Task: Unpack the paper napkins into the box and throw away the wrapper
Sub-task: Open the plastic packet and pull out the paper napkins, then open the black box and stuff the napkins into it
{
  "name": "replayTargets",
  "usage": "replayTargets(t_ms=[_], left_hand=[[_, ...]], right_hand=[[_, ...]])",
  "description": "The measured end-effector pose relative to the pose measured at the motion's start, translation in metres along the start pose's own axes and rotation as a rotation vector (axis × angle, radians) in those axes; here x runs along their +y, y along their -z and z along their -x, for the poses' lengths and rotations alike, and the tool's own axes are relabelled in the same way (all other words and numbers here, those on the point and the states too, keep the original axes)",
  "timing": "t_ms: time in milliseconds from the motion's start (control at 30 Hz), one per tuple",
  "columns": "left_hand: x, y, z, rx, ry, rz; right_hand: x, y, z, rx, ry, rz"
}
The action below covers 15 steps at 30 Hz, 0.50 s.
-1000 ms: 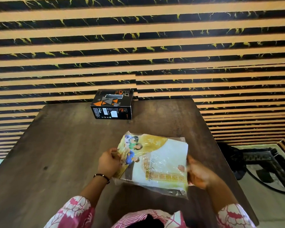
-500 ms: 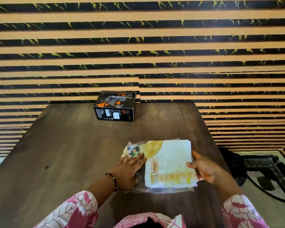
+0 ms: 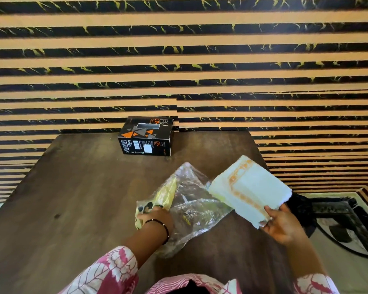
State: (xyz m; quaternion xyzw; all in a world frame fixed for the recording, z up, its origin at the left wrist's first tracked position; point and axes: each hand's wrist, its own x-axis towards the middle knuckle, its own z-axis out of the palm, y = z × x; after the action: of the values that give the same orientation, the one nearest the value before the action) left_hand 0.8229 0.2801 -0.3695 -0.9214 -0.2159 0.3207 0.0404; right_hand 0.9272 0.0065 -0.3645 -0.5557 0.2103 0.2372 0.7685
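Right hand (image 3: 279, 224): grip closed on the near corner of the napkins (image 3: 250, 188), thumb on top, fingers under. Stack is lifted clear of the tabletop (image 3: 83, 187), tilted, fully out of the wrapper (image 3: 187, 206). White stack, orange border print on the top sheet.

Left hand (image 3: 157, 217): fingers curled round the wrapper's left end, pinning it at the tabletop. Black bead bracelet (image 3: 163, 227) on that wrist. Wrapper is clear crumpled plastic with a yellow printed panel on its left side; it lies open and slack, just left of the napkins, its right edge close under the stack's left corner. Contact between the two: cannot tell.

Box (image 3: 147, 136): black with orange triangles, stands at the far edge of the tabletop against the striped wall (image 3: 179, 60), well apart from the wrapper, beyond it. A slot-like opening shows in its top face. Nothing visible inside.

Pink floral sleeves (image 3: 106, 270) at the near edge. Right of the tabletop, a dark patterned floor (image 3: 348, 225).
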Motion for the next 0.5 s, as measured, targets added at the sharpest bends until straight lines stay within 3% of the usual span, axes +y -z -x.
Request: replayTargets(t_ms=[67,233,500], left_hand=[[0.000,-0.001,0.000,-0.042,-0.006,-0.041],[0.002,-0.002,0.006,-0.012,-0.212,-0.166],[0.005,-0.009,0.014,-0.005,-0.227,-0.161]], right_hand=[[0.014,-0.001,0.001,0.029,-0.001,-0.174],[0.050,-0.011,-0.001,0.144,-0.023,-0.391],[0.067,-0.021,0.017,0.108,-0.005,-0.241]])
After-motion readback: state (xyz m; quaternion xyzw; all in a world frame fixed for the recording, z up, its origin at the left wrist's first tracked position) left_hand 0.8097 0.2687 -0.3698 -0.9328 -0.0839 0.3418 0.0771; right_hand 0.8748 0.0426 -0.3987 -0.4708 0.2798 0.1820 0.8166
